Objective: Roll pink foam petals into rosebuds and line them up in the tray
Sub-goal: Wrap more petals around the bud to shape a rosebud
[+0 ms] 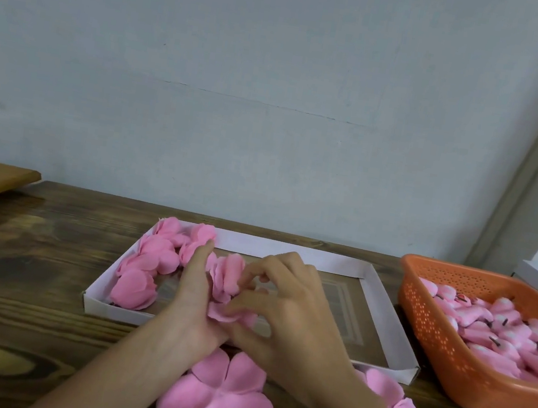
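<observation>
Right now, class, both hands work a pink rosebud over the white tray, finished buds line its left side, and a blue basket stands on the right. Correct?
No: the head view shows the basket is orange, not blue. The rest holds: the left hand and right hand work a pink rosebud over the white tray, and finished buds line its left side.
</observation>
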The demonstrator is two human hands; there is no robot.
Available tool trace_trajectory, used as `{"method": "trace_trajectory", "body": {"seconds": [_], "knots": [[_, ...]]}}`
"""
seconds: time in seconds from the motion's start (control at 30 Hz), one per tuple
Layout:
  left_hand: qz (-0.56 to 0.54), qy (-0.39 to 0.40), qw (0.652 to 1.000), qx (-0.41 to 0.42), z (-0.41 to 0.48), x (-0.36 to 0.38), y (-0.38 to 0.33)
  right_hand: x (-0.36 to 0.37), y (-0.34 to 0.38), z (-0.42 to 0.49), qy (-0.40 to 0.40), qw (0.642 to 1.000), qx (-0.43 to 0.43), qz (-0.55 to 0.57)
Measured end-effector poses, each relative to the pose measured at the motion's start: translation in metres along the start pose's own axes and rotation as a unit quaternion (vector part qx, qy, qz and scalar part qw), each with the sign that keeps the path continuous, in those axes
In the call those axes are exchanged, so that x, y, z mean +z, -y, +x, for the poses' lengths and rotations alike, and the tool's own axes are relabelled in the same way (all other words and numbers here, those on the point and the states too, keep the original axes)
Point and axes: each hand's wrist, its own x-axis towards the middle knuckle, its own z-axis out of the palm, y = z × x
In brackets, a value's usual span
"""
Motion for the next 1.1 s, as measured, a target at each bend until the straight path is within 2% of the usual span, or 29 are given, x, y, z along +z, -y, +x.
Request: {"method": "trace_trajectory", "body": {"seconds": [0.03, 0.07, 0.1, 0.13, 0.23, 0.4, 0.5, 0.6, 0.7, 0.83, 0.9, 1.0, 1.1], "knots": [[0.189, -0.021, 0.981, 0.048, -0.006, 0.012, 0.001, 0.002, 0.001, 0.0, -0.017, 1.0, 0.01, 0.006], [0.33, 0.018, 0.944, -0.005, -0.005, 0.013, 0.005, 0.003, 0.001, 0.0, -0.026, 0.999, 0.023, 0.02], [0.428, 0.03, 0.897, -0.103, -0.004, 0.012, -0.005, 0.004, 0.001, 0.0, -0.028, 0.998, 0.038, 0.04], [0.46, 0.055, 0.874, -0.144, -0.001, 0.012, -0.016, 0.005, 0.001, 0.0, -0.024, 0.997, 0.053, 0.06], [0.425, 0.088, 0.881, -0.189, 0.002, 0.012, -0.02, 0.007, 0.001, -0.002, -0.03, 0.988, 0.102, 0.108], [0.376, 0.096, 0.902, -0.19, -0.007, 0.014, -0.016, 0.012, 0.004, -0.002, -0.108, 0.956, 0.205, 0.183], [0.382, 0.116, 0.897, -0.188, -0.01, 0.011, -0.012, 0.013, 0.006, -0.003, -0.155, 0.935, 0.248, 0.202], [0.387, 0.149, 0.889, -0.193, -0.012, 0.008, -0.01, 0.012, 0.008, -0.003, -0.174, 0.929, 0.259, 0.201], [0.424, 0.213, 0.861, -0.181, -0.014, 0.004, -0.006, 0.012, 0.009, -0.003, -0.199, 0.931, 0.258, 0.163], [0.518, 0.278, 0.803, -0.1, -0.014, -0.003, -0.004, 0.013, 0.012, -0.002, -0.225, 0.935, 0.255, 0.106], [0.539, 0.29, 0.787, -0.082, -0.014, -0.006, -0.004, 0.013, 0.012, -0.003, -0.23, 0.938, 0.247, 0.084], [0.521, 0.252, 0.81, -0.097, -0.009, -0.007, -0.006, 0.01, 0.014, -0.001, -0.196, 0.939, 0.25, 0.133], [0.501, 0.218, 0.834, -0.077, -0.004, 0.0, -0.009, -0.001, 0.007, 0.002, -0.135, 0.942, 0.238, 0.195]]}}
